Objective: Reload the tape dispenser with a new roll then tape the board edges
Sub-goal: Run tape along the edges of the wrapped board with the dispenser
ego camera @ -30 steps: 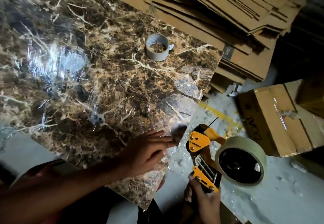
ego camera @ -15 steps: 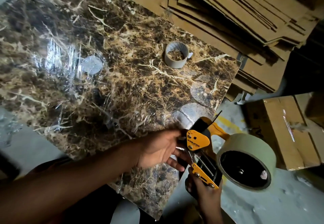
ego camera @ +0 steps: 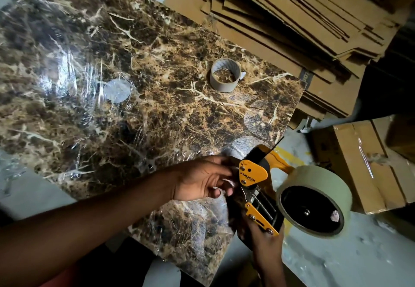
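A brown marble-patterned board (ego camera: 146, 98), wrapped in clear film, lies flat and fills most of the view. An orange and black tape dispenser (ego camera: 258, 188) with a full pale tape roll (ego camera: 314, 199) mounted on it hangs at the board's right edge. My right hand (ego camera: 265, 244) grips the dispenser's handle from below. My left hand (ego camera: 202, 181) reaches across the board and its fingertips pinch clear tape at the dispenser's front. An empty grey tape core (ego camera: 225, 74) stands on the board near its far right corner.
A stack of flattened cardboard sheets (ego camera: 292, 22) lies beyond the board at the upper right. A taped cardboard box (ego camera: 363, 163) sits on the pale floor (ego camera: 336, 264) to the right of the dispenser.
My left hand lifted off the board's edge and moved right to the dispenser's front, where it now pinches the tape. The dispenser rose slightly toward the board's edge.
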Motion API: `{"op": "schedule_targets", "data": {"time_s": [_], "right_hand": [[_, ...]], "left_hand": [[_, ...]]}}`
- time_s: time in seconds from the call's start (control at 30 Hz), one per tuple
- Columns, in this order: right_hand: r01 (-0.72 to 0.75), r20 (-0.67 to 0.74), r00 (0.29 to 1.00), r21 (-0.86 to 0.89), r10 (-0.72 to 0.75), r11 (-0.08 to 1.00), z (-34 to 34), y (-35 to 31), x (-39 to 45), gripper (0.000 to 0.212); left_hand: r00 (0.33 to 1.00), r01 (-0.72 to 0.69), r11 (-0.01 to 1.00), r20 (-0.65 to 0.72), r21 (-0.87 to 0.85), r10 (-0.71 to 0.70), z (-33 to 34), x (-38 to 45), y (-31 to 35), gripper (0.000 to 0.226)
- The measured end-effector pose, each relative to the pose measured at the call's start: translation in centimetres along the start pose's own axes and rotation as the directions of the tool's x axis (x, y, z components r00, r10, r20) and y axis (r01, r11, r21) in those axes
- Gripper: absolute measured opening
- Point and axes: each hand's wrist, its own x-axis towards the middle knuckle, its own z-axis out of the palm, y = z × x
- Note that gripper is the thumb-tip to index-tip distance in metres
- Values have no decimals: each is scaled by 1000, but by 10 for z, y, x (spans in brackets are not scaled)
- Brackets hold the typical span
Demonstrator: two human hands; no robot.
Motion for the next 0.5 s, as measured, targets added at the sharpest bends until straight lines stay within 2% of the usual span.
{"op": "schedule_targets", "data": {"time_s": [0.13, 0.23, 0.37, 0.5], "right_hand": [[78, 21, 997, -42, -77, 996, 1, 0, 5, 45], [105, 53, 993, -70, -102, 992, 4, -3, 6, 43], [145, 111, 985, -107, -133, 984, 5, -5, 7, 46], [217, 166, 969, -207, -185, 954, 3, -3, 12, 17]], "left_hand": [[995, -22, 997, -91, 68, 28, -5, 4, 1, 33], [988, -8, 972, -150, 237, 44, -6, 1, 4, 33], [958, -23, 871, -239, 490, 160, -17, -4, 12, 34], [931, 8, 753, -279, 658, 234, -33, -5, 22, 37]]}}
